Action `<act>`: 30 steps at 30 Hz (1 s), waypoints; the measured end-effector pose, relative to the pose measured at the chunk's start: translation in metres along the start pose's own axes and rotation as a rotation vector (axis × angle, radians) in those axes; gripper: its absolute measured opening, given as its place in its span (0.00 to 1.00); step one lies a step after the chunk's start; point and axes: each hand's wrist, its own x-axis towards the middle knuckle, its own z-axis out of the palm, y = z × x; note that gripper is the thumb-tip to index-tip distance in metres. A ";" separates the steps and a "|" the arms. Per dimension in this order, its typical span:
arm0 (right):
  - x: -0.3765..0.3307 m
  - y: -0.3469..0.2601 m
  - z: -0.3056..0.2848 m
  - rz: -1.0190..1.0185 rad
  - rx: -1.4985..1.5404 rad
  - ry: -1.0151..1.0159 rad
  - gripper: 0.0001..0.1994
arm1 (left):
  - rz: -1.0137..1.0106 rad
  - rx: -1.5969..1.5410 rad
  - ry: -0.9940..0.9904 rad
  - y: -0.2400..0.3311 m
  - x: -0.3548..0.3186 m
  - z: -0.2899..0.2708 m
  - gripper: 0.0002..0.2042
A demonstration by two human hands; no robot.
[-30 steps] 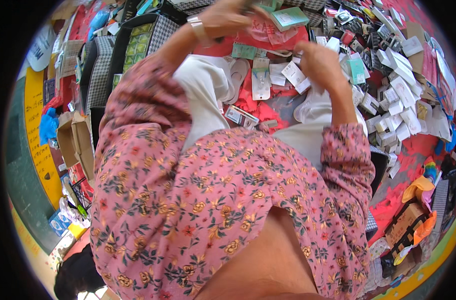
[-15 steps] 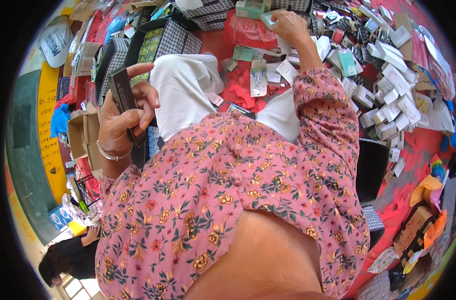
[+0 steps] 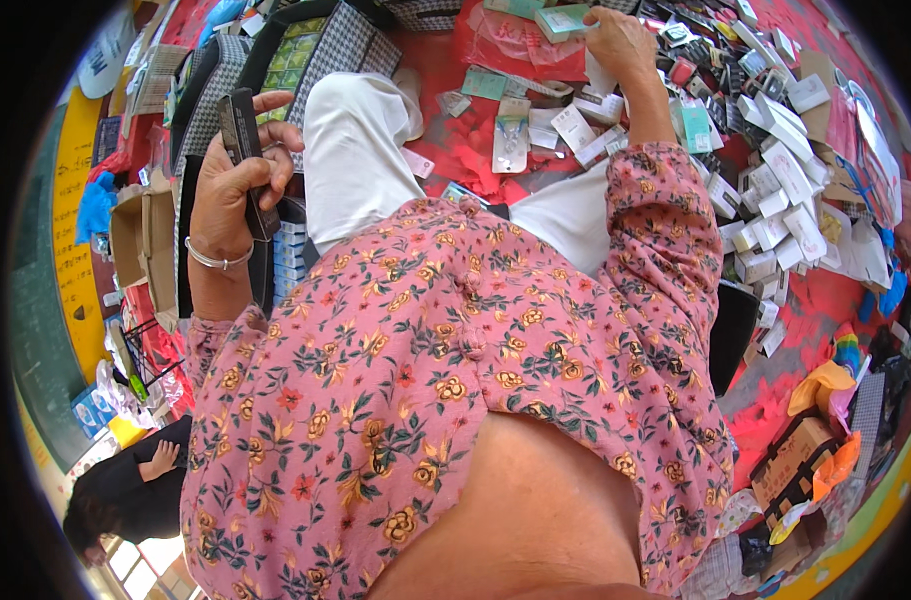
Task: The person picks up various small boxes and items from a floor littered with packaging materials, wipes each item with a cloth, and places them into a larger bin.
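Observation:
My left hand (image 3: 237, 185), with a silver bangle at the wrist, grips a narrow black box (image 3: 241, 150) held upright, left of my knee. The index finger sticks out past the box. At the far side, my right hand (image 3: 620, 48) pinches the right edge of a flat mint-green box (image 3: 563, 22). Beside it, another mint-green box (image 3: 515, 7) lies by a translucent red plastic bag (image 3: 500, 45). Below my right hand are a clear-fronted white packet (image 3: 510, 140) and a white carton (image 3: 573, 128).
A large heap of small white cartons (image 3: 780, 195) and dark items spreads at the right over a red floor covering. Houndstooth bins (image 3: 350, 65) stand at the far left, one holding green packets. An open cardboard box (image 3: 140, 245) is at left. A person in black (image 3: 125, 490) is at lower left.
My right hand has shifted right with the mint-green box. My left hand still grips the black box, now tilted more upright. The whole view has shifted slightly.

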 end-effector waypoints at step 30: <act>-0.015 0.016 0.017 0.004 -0.039 -0.168 0.12 | -0.026 -0.160 0.083 -0.041 0.005 -0.042 0.27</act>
